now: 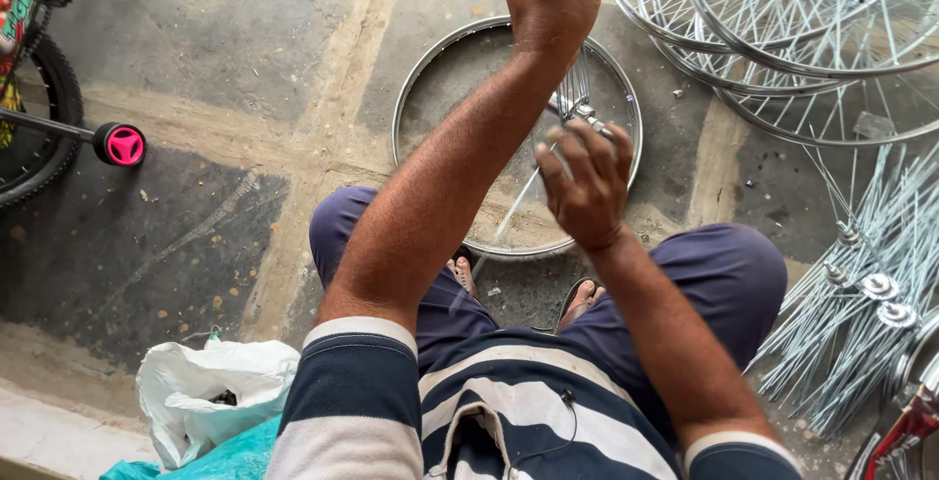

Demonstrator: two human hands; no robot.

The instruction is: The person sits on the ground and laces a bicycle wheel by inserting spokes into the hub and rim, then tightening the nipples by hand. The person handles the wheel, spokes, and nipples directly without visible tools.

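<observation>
Both hands (pixel 585 186) on spoke bundle (pixel 575 98)

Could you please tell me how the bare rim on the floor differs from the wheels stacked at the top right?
The bare rim has no spokes and lies alone, flat before the person's feet; the stacked wheels are fully spoked and overlap one another. Both are shiny silver metal circles.

Shiny metal rim (pixel 419 79), spokes (pixel 577 89); rough concrete floor (pixel 215 40).

Concrete floor (pixel 196 30): bare rim (pixel 419 79), stacked wheels (pixel 831 49), spoked hubs (pixel 871 284), white bag (pixel 210 382).
</observation>
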